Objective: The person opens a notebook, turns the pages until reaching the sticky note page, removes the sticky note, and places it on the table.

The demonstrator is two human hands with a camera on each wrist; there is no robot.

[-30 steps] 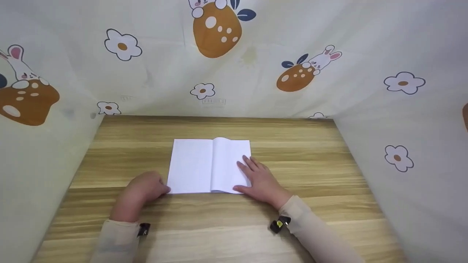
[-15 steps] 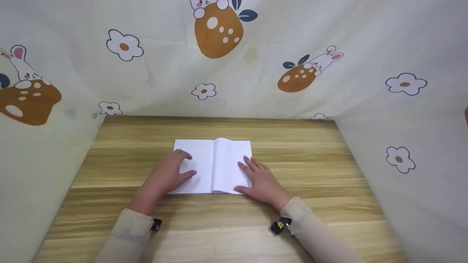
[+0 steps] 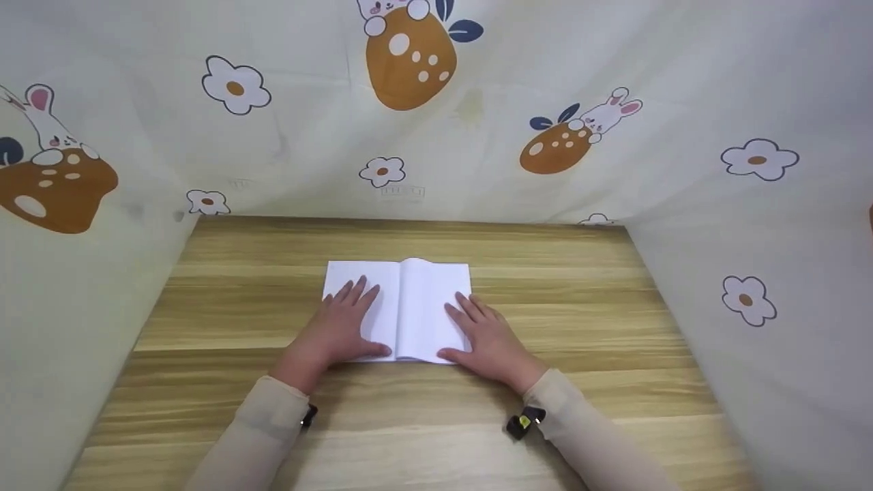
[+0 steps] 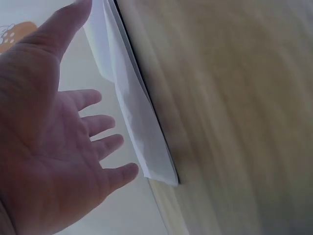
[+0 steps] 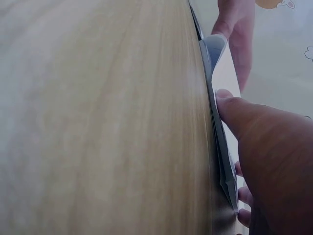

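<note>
Head view: wooden table [image 3: 423, 423] carries an open notebook [image 3: 412, 307], midway between the side edges, apart from the far edge. Right hand [image 3: 492, 342] lies spread on the right page [image 3: 436, 293], grasping nothing; likely holding that side down, since the page bulges beside the spine [image 3: 399, 307]. Left hand [image 3: 335, 331], fingers loose, hangs over the left page [image 3: 385, 317], gripping nothing.

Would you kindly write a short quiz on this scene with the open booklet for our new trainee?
1. Multiple choice: Which half of the open booklet bulges upward? A) the left half; B) the right half; C) neither half.
2. True or false: The right hand touches the booklet.
3. Fill in the blank: The left hand is spread over the booklet's ____ half.

Key: 1. B; 2. True; 3. left.
</note>
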